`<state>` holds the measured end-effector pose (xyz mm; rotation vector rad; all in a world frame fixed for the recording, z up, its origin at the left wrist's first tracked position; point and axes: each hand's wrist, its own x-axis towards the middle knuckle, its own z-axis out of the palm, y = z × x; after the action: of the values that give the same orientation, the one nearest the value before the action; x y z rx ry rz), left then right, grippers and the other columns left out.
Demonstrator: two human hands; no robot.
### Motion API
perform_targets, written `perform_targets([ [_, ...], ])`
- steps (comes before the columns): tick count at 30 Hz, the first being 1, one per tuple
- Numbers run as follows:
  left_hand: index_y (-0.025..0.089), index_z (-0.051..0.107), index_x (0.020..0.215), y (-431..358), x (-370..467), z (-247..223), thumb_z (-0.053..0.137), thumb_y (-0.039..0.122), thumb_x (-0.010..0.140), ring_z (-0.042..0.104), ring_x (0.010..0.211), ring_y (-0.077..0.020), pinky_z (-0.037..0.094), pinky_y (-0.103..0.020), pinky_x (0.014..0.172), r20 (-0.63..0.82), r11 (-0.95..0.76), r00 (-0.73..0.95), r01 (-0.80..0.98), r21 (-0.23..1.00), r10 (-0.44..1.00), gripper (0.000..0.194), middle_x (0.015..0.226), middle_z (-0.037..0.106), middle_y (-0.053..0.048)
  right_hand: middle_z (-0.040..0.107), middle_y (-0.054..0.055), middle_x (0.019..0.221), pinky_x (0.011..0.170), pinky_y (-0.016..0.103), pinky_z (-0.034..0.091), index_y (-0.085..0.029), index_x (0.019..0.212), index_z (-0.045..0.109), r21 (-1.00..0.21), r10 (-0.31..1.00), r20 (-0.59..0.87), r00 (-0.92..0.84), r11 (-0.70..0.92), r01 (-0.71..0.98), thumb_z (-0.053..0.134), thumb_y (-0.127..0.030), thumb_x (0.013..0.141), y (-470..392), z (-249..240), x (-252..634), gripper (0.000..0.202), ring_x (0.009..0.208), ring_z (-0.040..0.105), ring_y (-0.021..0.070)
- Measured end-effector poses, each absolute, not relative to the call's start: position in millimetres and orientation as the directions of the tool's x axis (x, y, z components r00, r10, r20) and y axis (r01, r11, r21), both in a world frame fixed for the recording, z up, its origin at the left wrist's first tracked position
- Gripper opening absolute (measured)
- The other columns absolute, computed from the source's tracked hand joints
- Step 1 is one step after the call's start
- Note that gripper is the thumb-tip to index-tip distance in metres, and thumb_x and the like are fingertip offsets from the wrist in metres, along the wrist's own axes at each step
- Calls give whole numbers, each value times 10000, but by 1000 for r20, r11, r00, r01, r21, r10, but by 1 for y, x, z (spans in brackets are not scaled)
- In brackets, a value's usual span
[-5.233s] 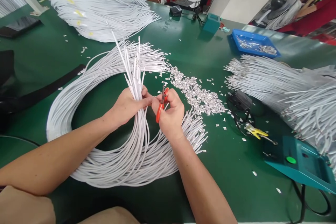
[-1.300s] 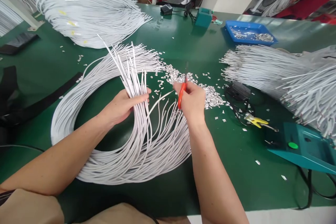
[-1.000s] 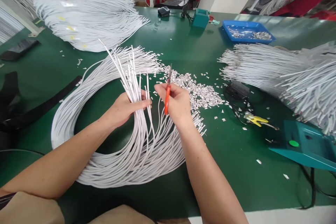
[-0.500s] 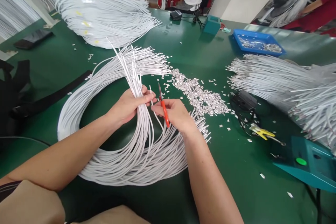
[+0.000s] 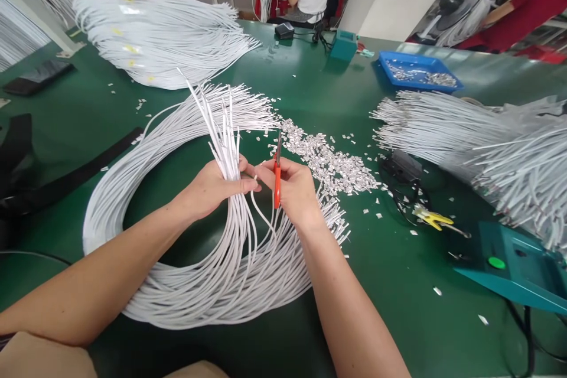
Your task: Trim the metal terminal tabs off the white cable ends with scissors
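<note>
Left hand [image 5: 213,188] clasping cables [image 5: 240,221] | right hand [image 5: 299,192] gripping red-handled scissors [image 5: 277,184] | cables white, slender, curving, tips fanned

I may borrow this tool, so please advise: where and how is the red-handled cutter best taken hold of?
The red-handled cutter is probably best gripped by its red handle, coming from the wearer's side: the handle points toward the wearer, the narrow dark tip away. The right hand holds it and hides part of its shape.
</note>
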<state>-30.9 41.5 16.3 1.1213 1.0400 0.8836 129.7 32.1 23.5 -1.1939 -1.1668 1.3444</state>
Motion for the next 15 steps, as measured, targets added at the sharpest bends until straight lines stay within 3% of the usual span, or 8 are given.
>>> perform_targets([
  [3, 189, 474, 712, 42, -31, 15, 800, 236, 608, 649, 747, -178, 485, -336, 746, -197, 213, 257, -35, 976, 946, 345, 732, 649, 6, 629, -1, 765, 661, 270, 437, -193, 694, 678, -991, 1000, 29, -3, 29, 130, 691, -336, 723, 34, 19, 133, 147, 691, 548, 120],
  [5, 190, 483, 724, 42, -32, 14, 794, 233, 620, 656, 741, -178, 494, -347, 760, -199, 219, 235, -61, 974, 951, 330, 719, 646, 15, 642, 6, 787, 653, 278, 425, -201, 724, 669, -963, 999, 24, -24, 29, 268, 664, -369, 747, 36, 17, 138, 170, 699, 548, 129],
  [9, 191, 488, 737, 41, -32, 15, 802, 225, 625, 682, 768, -196, 491, -343, 751, -210, 227, 194, -73, 971, 958, 336, 749, 664, 10, 593, 7, 725, 582, 288, 348, -202, 643, 569, -772, 995, -14, -96, 50, 633, 635, -408, 754, 39, 15, 151, 243, 624, 473, 132],
  [12, 189, 498, 736, 41, -32, 14, 819, 248, 614, 679, 749, -197, 471, -318, 686, -208, 213, 163, -12, 977, 965, 349, 767, 679, -1, 540, 10, 692, 558, 288, 296, -198, 570, 466, -659, 985, -13, -171, 120, 743, 597, -421, 782, 38, 15, 154, 335, 587, 411, 123],
  [15, 192, 509, 735, 42, -32, 14, 819, 271, 616, 669, 727, -190, 450, -301, 643, -189, 185, 146, 39, 982, 971, 342, 751, 678, 3, 524, 25, 673, 557, 296, 274, -198, 560, 466, -611, 981, -9, -196, 150, 777, 559, -426, 813, 36, 16, 152, 352, 576, 399, 128],
])
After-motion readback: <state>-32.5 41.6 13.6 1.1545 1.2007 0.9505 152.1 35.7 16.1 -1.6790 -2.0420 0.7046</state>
